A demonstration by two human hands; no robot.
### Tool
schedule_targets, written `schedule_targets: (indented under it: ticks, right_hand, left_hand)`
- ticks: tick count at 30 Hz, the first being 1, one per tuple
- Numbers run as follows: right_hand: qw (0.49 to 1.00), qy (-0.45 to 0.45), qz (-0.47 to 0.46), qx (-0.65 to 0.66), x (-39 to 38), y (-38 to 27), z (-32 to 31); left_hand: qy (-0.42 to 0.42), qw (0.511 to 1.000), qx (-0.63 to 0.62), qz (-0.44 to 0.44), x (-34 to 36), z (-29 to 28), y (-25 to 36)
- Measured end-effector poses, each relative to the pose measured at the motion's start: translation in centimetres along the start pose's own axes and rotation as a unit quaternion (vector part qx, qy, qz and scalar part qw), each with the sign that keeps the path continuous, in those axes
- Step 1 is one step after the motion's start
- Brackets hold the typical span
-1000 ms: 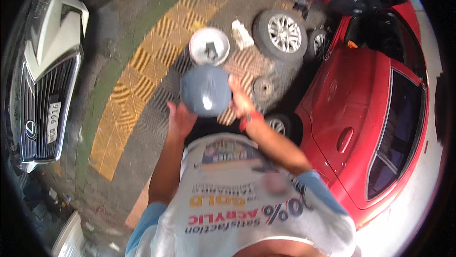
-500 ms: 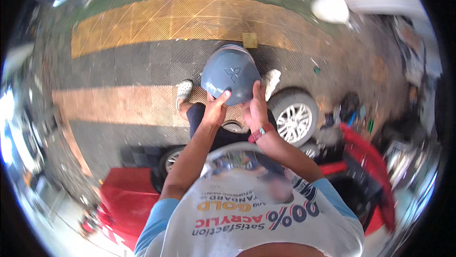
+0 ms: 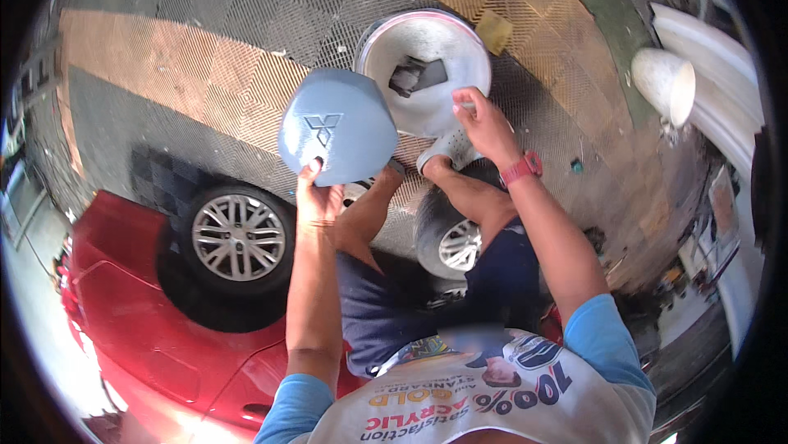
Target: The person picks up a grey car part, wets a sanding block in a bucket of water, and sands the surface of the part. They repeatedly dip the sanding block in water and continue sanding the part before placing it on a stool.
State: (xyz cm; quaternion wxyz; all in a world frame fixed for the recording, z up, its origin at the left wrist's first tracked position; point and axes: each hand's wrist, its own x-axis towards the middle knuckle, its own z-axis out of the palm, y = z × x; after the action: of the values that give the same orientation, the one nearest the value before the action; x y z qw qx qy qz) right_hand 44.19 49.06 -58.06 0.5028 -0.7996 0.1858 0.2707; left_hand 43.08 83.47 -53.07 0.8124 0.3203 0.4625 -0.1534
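Note:
My left hand [image 3: 318, 191] grips a blue-grey, glossy, rounded cover [image 3: 341, 128] by its near edge, thumb on top and fingers underneath. An outlined emblem marks the face of this cover. To the right of it stands a round white bucket [image 3: 472, 50], with flat dark grey pieces [image 3: 427, 75] inside. The cover overlaps the bucket's near left side in view. My right hand [image 3: 488, 128] is over the bucket's near right rim, fingers loosely bent and apart, with nothing visible in them. A red watch is on my right wrist.
Left of my legs is a red car body [image 3: 123, 272] with a spoked wheel [image 3: 238, 239]. Another wheel [image 3: 460, 247] lies by my right leg. A yellow block [image 3: 494, 31] is beside the bucket. White bumper-like parts [image 3: 714, 58] and a white container [image 3: 663, 83] line the right.
My right hand has let go of the cover and moved right, over the bucket's rim. My left hand has carried the cover left, uncovering the bucket. The view has turned and shifted.

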Motion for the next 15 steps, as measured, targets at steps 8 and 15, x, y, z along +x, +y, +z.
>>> schedule_targets:
  ticks: [8, 15]
  right_hand:
    - [0.911, -0.111, -0.161, -0.364, 21.3, 4.4, 8.9]
    - [0.711, -0.309, -0.088, -0.626, 27.9, 7.4, 17.6]
  left_hand:
    - [-0.057, 0.988, -0.004, 0.145, 7.8, -7.8, -1.1]
    - [-0.157, 0.956, -0.139, 0.205, 6.1, -7.2, -3.0]
